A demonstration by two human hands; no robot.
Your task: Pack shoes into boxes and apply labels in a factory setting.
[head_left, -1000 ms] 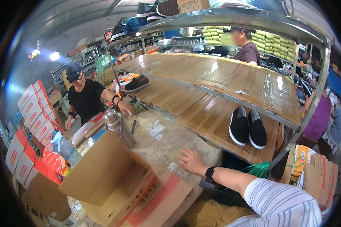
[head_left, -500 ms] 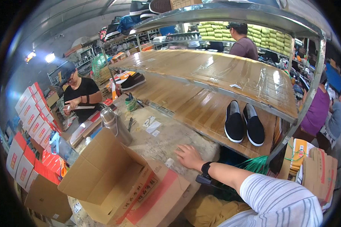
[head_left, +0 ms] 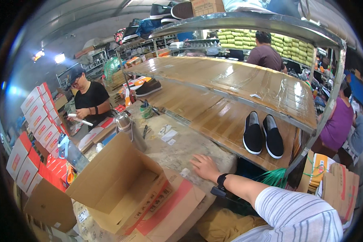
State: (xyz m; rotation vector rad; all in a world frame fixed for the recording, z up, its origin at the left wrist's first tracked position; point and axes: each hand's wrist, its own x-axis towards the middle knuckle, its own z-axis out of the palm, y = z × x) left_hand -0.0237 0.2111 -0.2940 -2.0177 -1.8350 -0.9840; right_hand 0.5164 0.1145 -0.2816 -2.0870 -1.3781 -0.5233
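Slightly apart, right fingers (head_left: pixel 197 163) on tabletop (head_left: pixel 179 155)

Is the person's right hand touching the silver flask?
Apart. The head view shows a stretch of tabletop between the right hand and the silver flask.

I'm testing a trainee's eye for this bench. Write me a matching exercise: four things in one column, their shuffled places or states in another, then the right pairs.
Things
1. Right hand
2. Black white-soled slip-ons
3. Metal flask
4. Cardboard carton

Places or states
A. Standing beyond the carton's raised flap
B. Open-topped, with one flap raised
C. Palm down on the tabletop
D. Side by side on a shelf

Pairs: 1-C, 2-D, 3-A, 4-B
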